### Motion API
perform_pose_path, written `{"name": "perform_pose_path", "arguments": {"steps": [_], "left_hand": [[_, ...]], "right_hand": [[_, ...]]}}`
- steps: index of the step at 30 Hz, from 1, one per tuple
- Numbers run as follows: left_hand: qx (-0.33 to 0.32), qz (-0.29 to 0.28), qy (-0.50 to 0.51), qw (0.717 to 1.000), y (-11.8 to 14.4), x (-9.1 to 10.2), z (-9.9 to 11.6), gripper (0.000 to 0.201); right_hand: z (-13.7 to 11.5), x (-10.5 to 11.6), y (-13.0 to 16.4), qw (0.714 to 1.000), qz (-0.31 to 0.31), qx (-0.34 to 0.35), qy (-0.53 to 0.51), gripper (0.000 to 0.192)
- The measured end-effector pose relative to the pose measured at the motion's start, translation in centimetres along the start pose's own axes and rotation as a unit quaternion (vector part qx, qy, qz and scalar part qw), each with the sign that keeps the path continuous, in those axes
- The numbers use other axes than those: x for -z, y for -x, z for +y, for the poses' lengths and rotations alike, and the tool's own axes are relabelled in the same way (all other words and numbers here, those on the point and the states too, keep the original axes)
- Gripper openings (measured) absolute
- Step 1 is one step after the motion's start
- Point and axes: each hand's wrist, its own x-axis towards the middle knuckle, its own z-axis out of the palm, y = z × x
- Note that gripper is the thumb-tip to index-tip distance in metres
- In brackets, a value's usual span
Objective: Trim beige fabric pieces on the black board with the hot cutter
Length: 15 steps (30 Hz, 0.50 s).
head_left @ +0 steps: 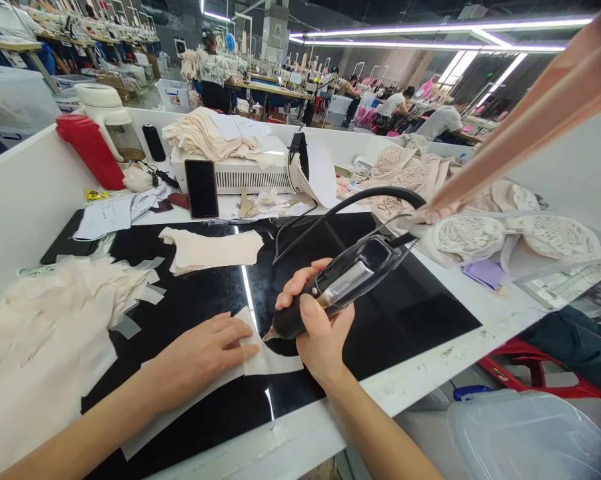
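In the head view, my left hand [208,357] lies flat with fingers extended, pressing a cream fabric piece [270,360] onto the black glossy board [400,320]. Wrapped around a black corded handheld tool [343,280] is my right hand [323,333]. The tool's narrow metal tip is at the curved inner edge of the fabric; whether it touches is too small to tell. A pink cloth strip [520,127] runs from the tool's rear end up to the right. Under my left forearm lies a pale strip [180,407], partly hidden.
A neat stack of cream pieces [213,250] lies on the board behind my hands. Loose cream fabric [45,327] is heaped at left. Behind stand a phone [201,189], a red bottle [90,152] and a white vented box [230,175]. Lace bra cups [550,237] lie at right.
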Motion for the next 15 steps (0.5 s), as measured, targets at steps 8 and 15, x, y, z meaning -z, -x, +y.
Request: {"name": "perform_pose_path", "arguments": {"steps": [8,15], "left_hand": [[0.003,0.009,0.007,1.0,0.1,0.2,-0.1,0.041],[0.007,0.014,0.003,1.0,0.0,-0.2,0.5,0.046]], "right_hand": [[0.0,0.1,0.4,1.0,-0.003,-0.003,0.0,0.033],[-1.9,1.2,0.7,1.0,0.004,-0.001,-0.013,0.036]]}}
